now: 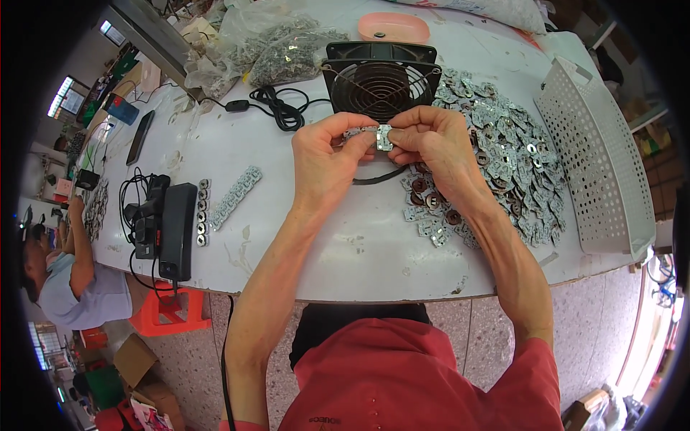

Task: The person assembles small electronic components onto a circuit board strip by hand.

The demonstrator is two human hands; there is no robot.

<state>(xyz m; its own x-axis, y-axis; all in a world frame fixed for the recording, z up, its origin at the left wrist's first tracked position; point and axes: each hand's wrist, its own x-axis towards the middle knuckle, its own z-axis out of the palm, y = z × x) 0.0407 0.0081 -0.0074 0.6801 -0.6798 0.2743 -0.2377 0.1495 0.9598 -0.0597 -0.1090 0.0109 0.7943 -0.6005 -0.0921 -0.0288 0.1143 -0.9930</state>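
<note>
Just in front of a black fan (381, 80), both hands meet above the white table. My left hand (325, 154) pinches a short row of small silvery metal plates (353, 133) between thumb and fingers. A single small metal plate (384, 138) is gripped by the thumb and fingertips of my right hand (440, 147), up against the end of that row. Whether the two are joined I cannot tell. Beside my right forearm spreads a heap of similar metal pieces (514, 154), some with brown round parts. To the left lie two finished-looking strips of pieces (236, 198).
A white perforated basket (596, 158) stands at the right. Left are a black power strip (178, 231), plugs with cables, and a phone (141, 136). Bags of metal parts (287, 54) and a pink dish (394, 27) lie behind. Another person (79, 287) sits far left.
</note>
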